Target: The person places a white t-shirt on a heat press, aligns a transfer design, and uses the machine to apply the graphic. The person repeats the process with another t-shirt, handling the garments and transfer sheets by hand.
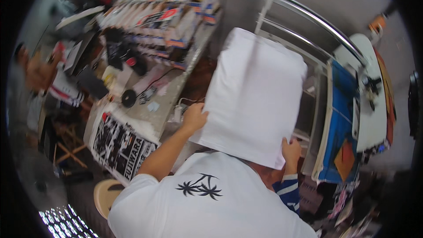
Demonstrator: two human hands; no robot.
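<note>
A plain white shirt [260,92] is stretched smooth in front of me, its far corners rounded as if over a flat board that I cannot see. At its left edge, near the lower corner, my left hand [194,117] is closed on the cloth. My right hand [291,151] pinches the lower right edge, thumb on top, fingers partly hidden. Between both hands the near hem hangs just above my chest. A blue and white striped cloth [287,192] shows around my right forearm.
To the left, a worktable [169,101] carries a white shirt with a black print [119,145] and assorted clutter. Packed boxes [163,17] stand behind it. Metal rails [308,13] rise beyond the shirt. Blue-faced frames [339,123] lean at right. Another person [39,72] is far left.
</note>
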